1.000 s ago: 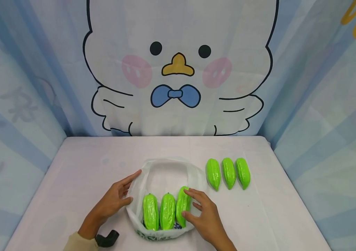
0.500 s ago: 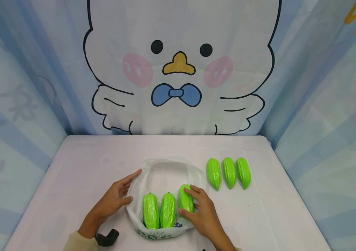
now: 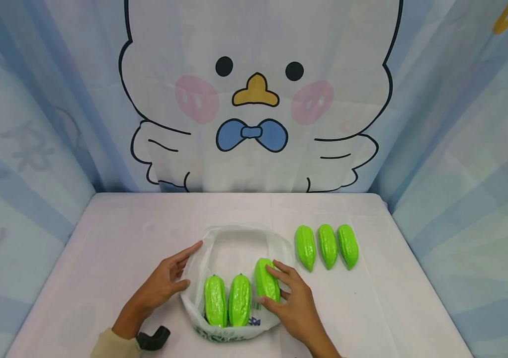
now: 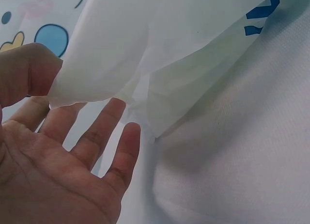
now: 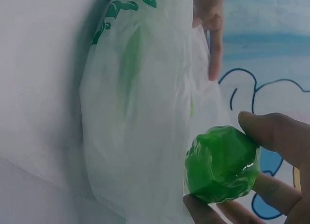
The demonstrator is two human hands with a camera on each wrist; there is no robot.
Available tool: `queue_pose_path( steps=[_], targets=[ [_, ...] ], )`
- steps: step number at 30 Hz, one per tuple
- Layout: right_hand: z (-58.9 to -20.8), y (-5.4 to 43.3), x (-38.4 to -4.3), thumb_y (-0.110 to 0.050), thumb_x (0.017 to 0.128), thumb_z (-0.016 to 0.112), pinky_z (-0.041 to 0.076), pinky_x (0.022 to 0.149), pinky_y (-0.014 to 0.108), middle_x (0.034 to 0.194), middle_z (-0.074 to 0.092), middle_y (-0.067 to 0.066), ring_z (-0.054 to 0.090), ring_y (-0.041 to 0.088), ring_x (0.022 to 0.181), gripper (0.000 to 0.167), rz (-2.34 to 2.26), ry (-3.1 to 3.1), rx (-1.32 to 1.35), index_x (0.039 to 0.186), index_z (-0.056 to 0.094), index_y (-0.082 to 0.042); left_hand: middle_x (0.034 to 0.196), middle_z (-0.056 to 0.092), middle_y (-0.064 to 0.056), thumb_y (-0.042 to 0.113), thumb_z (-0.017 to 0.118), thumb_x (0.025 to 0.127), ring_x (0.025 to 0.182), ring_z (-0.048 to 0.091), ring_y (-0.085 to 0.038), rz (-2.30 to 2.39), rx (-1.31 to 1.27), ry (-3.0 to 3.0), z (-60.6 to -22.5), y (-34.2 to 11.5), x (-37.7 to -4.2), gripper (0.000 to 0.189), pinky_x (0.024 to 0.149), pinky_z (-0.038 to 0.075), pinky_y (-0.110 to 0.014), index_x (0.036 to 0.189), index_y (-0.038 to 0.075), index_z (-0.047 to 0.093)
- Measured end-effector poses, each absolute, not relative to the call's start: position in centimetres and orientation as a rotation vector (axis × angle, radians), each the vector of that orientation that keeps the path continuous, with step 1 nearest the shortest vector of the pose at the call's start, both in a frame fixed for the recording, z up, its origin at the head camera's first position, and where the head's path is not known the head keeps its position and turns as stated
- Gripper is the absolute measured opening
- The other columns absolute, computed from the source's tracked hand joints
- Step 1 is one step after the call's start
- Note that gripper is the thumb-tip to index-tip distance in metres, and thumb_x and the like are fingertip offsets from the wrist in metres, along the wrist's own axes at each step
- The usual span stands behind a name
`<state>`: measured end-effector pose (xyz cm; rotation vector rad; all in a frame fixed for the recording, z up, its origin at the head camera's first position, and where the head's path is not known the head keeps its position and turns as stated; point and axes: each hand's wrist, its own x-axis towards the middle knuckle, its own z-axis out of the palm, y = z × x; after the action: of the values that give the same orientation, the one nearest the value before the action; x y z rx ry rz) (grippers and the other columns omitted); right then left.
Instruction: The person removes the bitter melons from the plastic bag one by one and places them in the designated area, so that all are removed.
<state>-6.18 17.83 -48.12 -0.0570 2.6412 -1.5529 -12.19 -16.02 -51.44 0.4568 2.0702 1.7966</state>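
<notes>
My right hand (image 3: 296, 303) grips a glossy green star fruit (image 3: 265, 281) between thumb and fingers, over the right side of a white plastic bag (image 3: 200, 333). In the right wrist view, the ridged end of this star fruit (image 5: 223, 163) faces the camera beside the bag wall (image 5: 140, 132). My left hand (image 3: 164, 281) rests against the bag's left side with fingers extended and thumb spread. Its fingertips are partly hidden behind the plastic in the left wrist view. Inside the bag, a left star fruit (image 3: 215, 301) and a middle star fruit (image 3: 239, 300) lie side by side.
Right of the bag, three more green star fruits (image 3: 327, 247) lie in a row on the white table (image 3: 397, 298). A black curved object (image 3: 153, 339) is by the left sleeve (image 3: 115, 345). A cartoon-printed curtain (image 3: 254, 164) stands behind the table.
My right hand has lifted the right-hand star fruit up and rightward, away from the other two in the bag. The left hand stays in place.
</notes>
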Motion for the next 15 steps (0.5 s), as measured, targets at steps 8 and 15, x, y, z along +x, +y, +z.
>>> queue_pose_path(
  steps=[8, 15],
  targets=[
    [-47.3, 19.0, -5.4, -0.011, 0.081, 0.092, 0.062, 0.100, 0.039, 0.163, 0.049, 0.003, 0.050, 0.036, 0.149, 0.071, -1.725, 2.605, 0.034, 0.145, 0.067, -0.026, 0.177, 0.026, -0.005, 0.004, 0.072, 0.095, 0.159, 0.035, -0.038, 1.807, 0.472, 2.074, -51.4, -16.0, -12.2, 0.088, 0.114, 0.045, -0.022, 0.169, 0.025, 0.030],
    [-47.1, 20.4, -4.7, -0.006, 0.079, 0.092, 0.059, 0.102, 0.029, 0.162, 0.050, -0.001, 0.047, 0.027, 0.151, 0.074, -1.824, 2.602, 0.083, 0.146, 0.066, -0.025, 0.177, 0.025, -0.007, 0.008, 0.074, 0.097, 0.158, 0.035, -0.039, 1.834, 0.482, 2.056, -51.3, -15.9, -12.1, 0.086, 0.110, 0.045, -0.017, 0.170, 0.023, 0.030]
  ],
)
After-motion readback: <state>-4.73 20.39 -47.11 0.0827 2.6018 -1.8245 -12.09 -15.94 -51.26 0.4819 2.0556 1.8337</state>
